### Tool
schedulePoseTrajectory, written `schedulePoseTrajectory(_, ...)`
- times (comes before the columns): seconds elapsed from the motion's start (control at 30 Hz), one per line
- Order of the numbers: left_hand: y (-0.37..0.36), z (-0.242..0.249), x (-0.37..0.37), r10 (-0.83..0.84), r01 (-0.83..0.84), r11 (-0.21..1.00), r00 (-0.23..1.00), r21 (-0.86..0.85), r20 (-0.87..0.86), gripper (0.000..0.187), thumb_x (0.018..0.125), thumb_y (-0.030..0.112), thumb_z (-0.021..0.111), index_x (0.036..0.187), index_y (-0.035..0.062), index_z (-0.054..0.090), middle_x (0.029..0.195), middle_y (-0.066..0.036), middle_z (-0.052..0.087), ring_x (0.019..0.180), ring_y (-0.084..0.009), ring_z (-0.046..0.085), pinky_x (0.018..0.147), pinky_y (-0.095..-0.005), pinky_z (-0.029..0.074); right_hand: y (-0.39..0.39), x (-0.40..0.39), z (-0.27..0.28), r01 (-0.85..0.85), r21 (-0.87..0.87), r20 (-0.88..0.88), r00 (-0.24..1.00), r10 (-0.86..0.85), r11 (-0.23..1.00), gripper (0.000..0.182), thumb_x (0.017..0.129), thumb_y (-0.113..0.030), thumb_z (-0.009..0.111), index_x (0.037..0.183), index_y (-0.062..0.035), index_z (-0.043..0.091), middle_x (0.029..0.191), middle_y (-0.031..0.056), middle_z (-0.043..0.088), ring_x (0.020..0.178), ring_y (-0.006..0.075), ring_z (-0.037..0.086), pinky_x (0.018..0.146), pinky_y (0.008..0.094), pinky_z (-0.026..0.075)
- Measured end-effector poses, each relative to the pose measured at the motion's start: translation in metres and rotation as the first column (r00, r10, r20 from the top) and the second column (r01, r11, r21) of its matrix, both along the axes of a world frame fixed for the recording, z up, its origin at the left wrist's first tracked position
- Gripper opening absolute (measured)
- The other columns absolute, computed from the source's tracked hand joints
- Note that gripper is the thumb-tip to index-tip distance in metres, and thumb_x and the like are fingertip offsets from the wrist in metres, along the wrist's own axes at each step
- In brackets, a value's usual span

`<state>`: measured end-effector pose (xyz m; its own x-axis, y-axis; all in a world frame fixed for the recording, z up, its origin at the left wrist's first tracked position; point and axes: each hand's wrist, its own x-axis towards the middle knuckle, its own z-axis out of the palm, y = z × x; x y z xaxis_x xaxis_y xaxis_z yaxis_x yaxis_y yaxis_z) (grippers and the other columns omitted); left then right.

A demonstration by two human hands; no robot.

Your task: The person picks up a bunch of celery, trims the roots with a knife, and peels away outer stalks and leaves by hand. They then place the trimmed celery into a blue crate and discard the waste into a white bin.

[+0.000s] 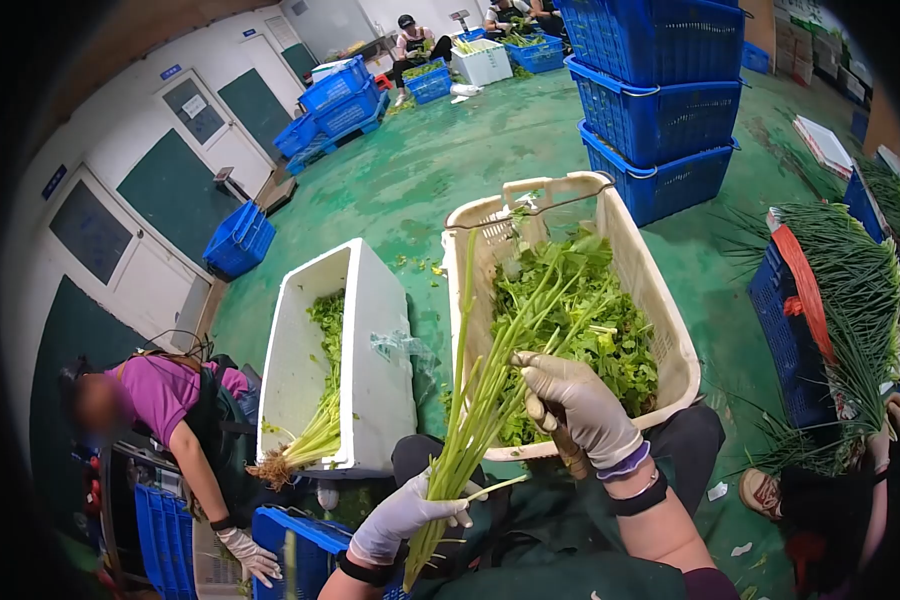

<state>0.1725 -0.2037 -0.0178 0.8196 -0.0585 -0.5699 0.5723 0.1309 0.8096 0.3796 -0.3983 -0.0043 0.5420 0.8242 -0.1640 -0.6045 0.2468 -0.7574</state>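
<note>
My left hand [402,515], in a pale glove, grips the lower stalks of a bunch of leafy green celery-like stems [480,390] that rises toward a beige plastic basket [670,330]. My right hand [575,405], also gloved, rests on the bunch's upper stalks and holds what looks like a small knife handle at the basket's near rim. The basket holds loose green leaves. A white foam box [375,370] to the left contains more bunches, with their roots at its near end.
Stacked blue crates [660,110] stand behind the basket. A person in a purple shirt [170,400] bends at the left near blue crates. Green chives lie over a blue crate [840,310] at right beside another person. More people sit at the far back.
</note>
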Motion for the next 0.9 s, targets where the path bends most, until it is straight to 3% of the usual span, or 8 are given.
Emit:
schedulePoseTrajectory(0.1, -0.001, 0.001, 0.002, -0.031, 0.03, 0.999, 0.999, 0.035, 0.029, 0.04, 0.088, 0.012, 0.067, 0.122, 0.002, 0.049, 0.109, -0.009, 0.063, 0.08, -0.0156, 0.067, 0.069, -0.0251, 0.052, 0.004, -0.003, 0.005, 0.093, -0.162, 0.109, 0.991, -0.076, 0.982, 0.038, 0.094, -0.011, 0.06, 0.128, 0.0047, 0.055, 0.075, -0.0016, 0.059, 0.057, 0.0035, 0.051, 0.048, 0.0179, 0.04)
schedulePoseTrajectory(0.2, -0.003, -0.001, 0.001, -0.06, 0.058, 0.997, 0.998, 0.049, 0.035, 0.041, 0.088, 0.014, 0.067, 0.123, 0.002, 0.048, 0.109, -0.009, 0.063, 0.08, -0.0155, 0.067, 0.069, -0.0249, 0.052, 0.001, -0.002, 0.006, 0.068, -0.151, 0.102, 0.993, -0.053, 0.986, 0.04, 0.097, -0.021, 0.056, 0.127, 0.0051, 0.052, 0.068, 0.0003, 0.056, 0.051, 0.004, 0.047, 0.05, 0.018, 0.04)
schedulePoseTrajectory(0.27, -0.004, 0.001, 0.002, -0.028, 0.028, 0.999, 0.999, 0.025, 0.031, 0.04, 0.088, 0.014, 0.067, 0.121, 0.0015, 0.05, 0.107, -0.009, 0.064, 0.08, -0.015, 0.067, 0.069, -0.0244, 0.052, 0.0, 0.003, -0.015, 0.01, 0.15, -0.101, 0.995, 0.005, 0.989, 0.04, 0.099, -0.029, 0.052, 0.121, 0.0045, 0.054, 0.066, -0.0003, 0.052, 0.048, 0.0056, 0.043, 0.049, 0.0219, 0.039)
schedulePoseTrajectory(0.3, -0.004, 0.002, 0.002, -0.029, 0.028, 0.999, 0.999, 0.028, 0.033, 0.04, 0.088, 0.014, 0.067, 0.121, 0.0015, 0.05, 0.107, -0.009, 0.064, 0.08, -0.015, 0.067, 0.069, -0.0244, 0.052, -0.001, 0.004, -0.015, 0.01, 0.152, -0.099, 0.995, 0.005, 0.988, 0.04, 0.099, -0.029, 0.052, 0.121, 0.0045, 0.054, 0.066, -0.0003, 0.052, 0.048, 0.0056, 0.043, 0.049, 0.0219, 0.039)
schedulePoseTrajectory(0.37, -0.004, 0.005, 0.002, -0.066, 0.063, 0.996, 0.997, 0.059, 0.041, 0.038, 0.088, 0.014, 0.067, 0.12, 0.0014, 0.052, 0.105, -0.009, 0.064, 0.079, -0.0145, 0.067, 0.068, -0.0241, 0.052, -0.003, 0.006, -0.015, 0.015, 0.353, -0.35, 0.929, 0.117, 0.935, 0.041, 0.103, -0.032, 0.042, 0.112, 0.0053, 0.055, 0.064, 0.0001, 0.049, 0.047, 0.0077, 0.039, 0.047, 0.0231, 0.035)
schedulePoseTrajectory(0.63, -0.002, 0.004, 0.0, -0.08, 0.078, 0.995, 0.996, 0.061, 0.04, 0.036, 0.088, 0.012, 0.066, 0.12, 0.001, 0.054, 0.102, -0.008, 0.065, 0.078, -0.013, 0.066, 0.067, -0.0239, 0.051, -0.007, 0.01, -0.006, -0.078, 0.218, -0.284, 0.949, 0.139, 0.973, 0.043, 0.102, -0.035, 0.044, 0.12, 0.0021, 0.053, 0.06, 0.0016, 0.048, 0.042, 0.0075, 0.038, 0.043, 0.0233, 0.032)
schedulePoseTrajectory(0.8, -0.004, 0.01, 0.001, -0.098, 0.097, 0.995, 0.994, 0.022, 0.045, 0.033, 0.088, 0.01, 0.065, 0.118, 0.0011, 0.055, 0.102, -0.008, 0.065, 0.075, -0.0114, 0.065, 0.067, -0.0235, 0.051, -0.002, 0.01, -0.009, -0.113, 0.356, -0.246, 0.946, 0.21, 0.928, 0.035, 0.102, -0.03, 0.045, 0.121, -0.0026, 0.055, 0.064, -0.0009, 0.05, 0.047, 0.0071, 0.039, 0.048, 0.0214, 0.036)
schedulePoseTrajectory(0.9, -0.011, 0.015, 0.001, 0.006, -0.007, 0.997, 1.0, -0.073, -0.012, 0.03, 0.084, 0.012, 0.069, 0.107, -0.0049, 0.063, 0.085, -0.008, 0.066, 0.072, -0.0124, 0.063, 0.068, -0.0243, 0.05, 0.007, 0.005, -0.013, -0.014, 0.257, -0.141, 0.989, 0.052, 0.966, 0.03, 0.101, -0.026, 0.048, 0.115, -0.0012, 0.058, 0.064, -0.0019, 0.051, 0.048, 0.006, 0.041, 0.047, 0.0205, 0.036)
